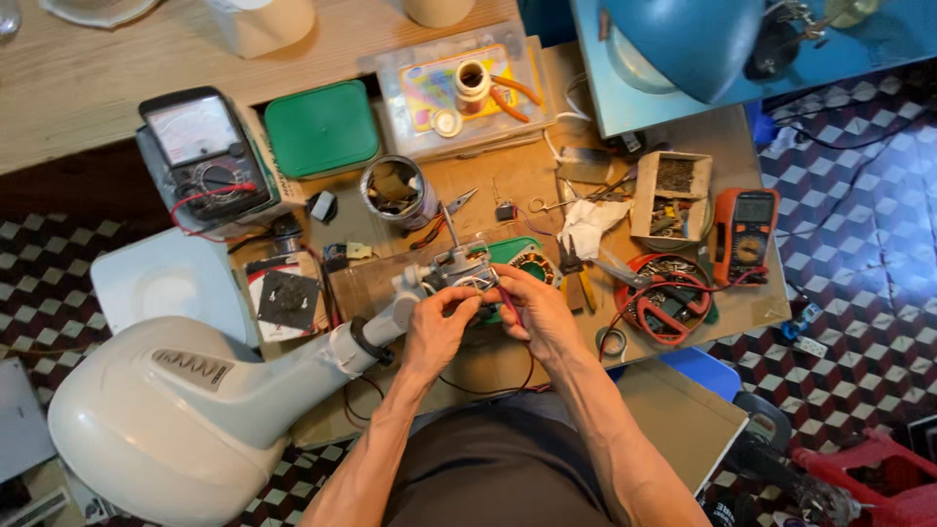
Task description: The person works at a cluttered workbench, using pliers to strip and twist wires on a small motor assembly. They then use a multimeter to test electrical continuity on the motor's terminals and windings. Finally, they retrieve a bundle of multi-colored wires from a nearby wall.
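Observation:
My left hand (436, 327) and my right hand (535, 314) meet over a small grey motor assembly (457, 270) with white and red wires, at the top of a white fan stand (166, 410) that lies across the wooden workbench (488, 185). Both hands pinch parts and wires of the assembly; my right fingers hold a red wire (509, 304). A green motor part (522, 256) with copper windings lies just behind my hands.
An analog multimeter (200, 151) and a green box lid (322, 129) lie at the back left. A tin can (395, 190), a clear parts case (459, 88), a box of screws (672, 195), an orange digital multimeter (747, 234) and a red tray of tools (664, 298) surround the work spot.

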